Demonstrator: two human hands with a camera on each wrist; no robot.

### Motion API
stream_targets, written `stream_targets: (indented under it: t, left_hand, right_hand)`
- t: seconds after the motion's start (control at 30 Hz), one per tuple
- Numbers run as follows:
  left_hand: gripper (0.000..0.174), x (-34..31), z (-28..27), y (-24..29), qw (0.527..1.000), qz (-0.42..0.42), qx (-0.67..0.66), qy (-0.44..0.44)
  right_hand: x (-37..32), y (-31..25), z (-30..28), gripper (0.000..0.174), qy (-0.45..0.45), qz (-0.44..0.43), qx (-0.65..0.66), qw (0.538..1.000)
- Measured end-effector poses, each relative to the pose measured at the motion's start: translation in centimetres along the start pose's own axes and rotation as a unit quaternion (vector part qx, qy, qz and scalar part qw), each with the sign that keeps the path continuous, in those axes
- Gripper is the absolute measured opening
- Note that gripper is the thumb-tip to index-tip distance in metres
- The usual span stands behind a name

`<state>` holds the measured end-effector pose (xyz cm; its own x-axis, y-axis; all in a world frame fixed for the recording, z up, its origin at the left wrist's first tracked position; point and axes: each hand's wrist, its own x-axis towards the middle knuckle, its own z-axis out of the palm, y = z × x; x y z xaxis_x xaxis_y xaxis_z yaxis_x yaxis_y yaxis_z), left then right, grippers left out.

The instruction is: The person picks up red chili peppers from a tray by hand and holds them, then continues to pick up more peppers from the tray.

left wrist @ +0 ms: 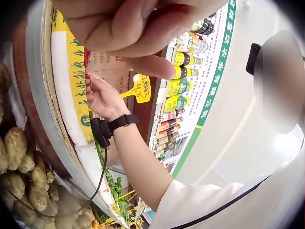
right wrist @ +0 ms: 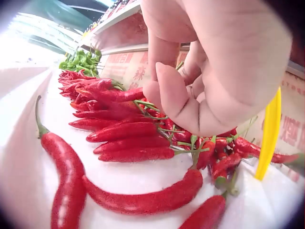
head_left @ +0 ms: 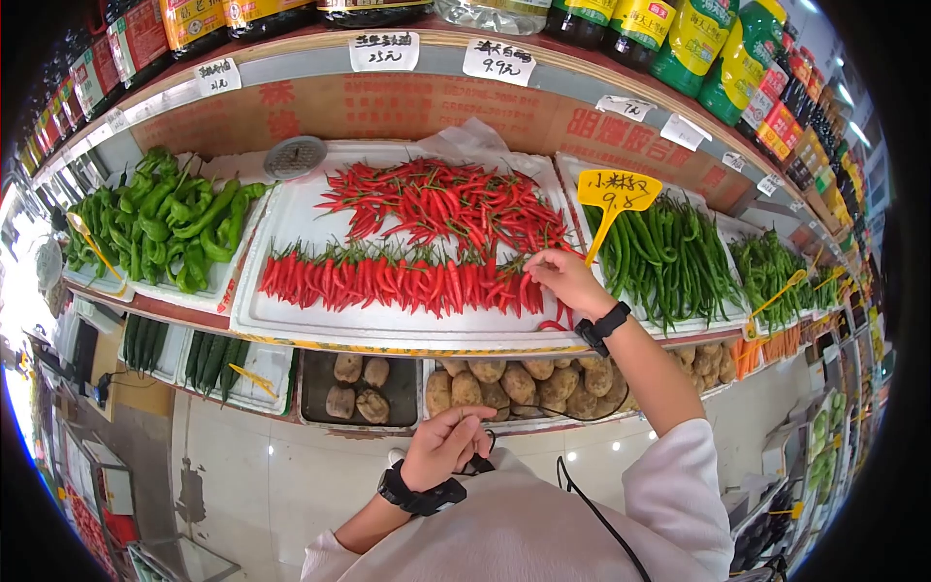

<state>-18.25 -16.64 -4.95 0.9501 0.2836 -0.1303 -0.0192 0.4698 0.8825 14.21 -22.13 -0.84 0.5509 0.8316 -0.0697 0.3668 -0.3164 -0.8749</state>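
Note:
My right hand is over the right end of a neat row of red chili peppers on a white foam tray. In the right wrist view, its thumb and fingers pinch the stem end of a red chili pepper. Several loose chilies, one of them curved, lie below that hand. A looser heap of red chilies spreads behind the row. My left hand is held in front of my body, fingers curled; a bit of red chili shows between them in the left wrist view.
Green peppers stand left of the tray, long green chilies to its right. A yellow price sign rises close to my right hand. Potatoes fill the lower shelf. Bottles line the shelf above. A round metal strainer sits behind.

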Motion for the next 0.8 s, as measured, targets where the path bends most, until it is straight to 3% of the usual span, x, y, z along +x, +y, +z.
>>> stream_targets:
  t: [0.17, 0.23, 0.33, 0.37, 0.43, 0.53, 0.6, 0.67, 0.8]
  left_hand:
    - [0.028, 0.0, -0.2, 0.0, 1.000, 0.010, -0.007, -0.006]
    - [0.030, 0.1, -0.3, 0.1, 1.000, 0.016, -0.006, -0.009]
    - [0.036, 0.3, -0.1, 0.5, 0.999, 0.031, -0.008, -0.009]
    - [0.040, 0.4, -0.1, 0.5, 0.999, 0.040, -0.013, -0.011]
    - [0.043, 0.7, -0.2, 0.3, 0.999, 0.043, -0.027, -0.009]
    - [0.048, 1.3, 0.7, 0.4, 0.998, 0.050, -0.046, 0.012]
    - [0.051, 1.4, 1.0, 0.3, 0.997, 0.052, -0.050, 0.033]
    - [0.054, 1.5, 0.8, 0.3, 0.998, 0.066, 0.006, 0.006]
    - [0.055, 1.6, 0.9, 0.2, 0.998, 0.054, -0.022, 0.004]
  right_hand:
    - [0.0, 1.4, 0.0, 0.029, 0.047, -0.028, -0.036, 0.998]
    - [-0.7, 0.8, -0.2, 0.039, 0.094, -0.037, -0.132, 0.986]
    - [-3.2, -1.6, 0.5, 0.037, 0.107, -0.106, -0.201, 0.968]
    - [-4.3, -2.4, 1.0, 0.029, 0.059, -0.085, -0.169, 0.980]
    - [-6.8, -4.1, 3.0, 0.018, -0.039, -0.154, -0.073, 0.985]
    - [-10.9, -7.5, 5.6, 0.027, -0.229, -0.101, -0.017, 0.968]
    - [-11.8, -7.5, 7.2, 0.024, -0.237, -0.179, -0.035, 0.954]
    - [-12.1, -6.8, 7.8, 0.021, -0.231, -0.189, -0.039, 0.954]
    - [-11.1, -6.3, 7.0, 0.014, -0.213, -0.237, -0.059, 0.946]
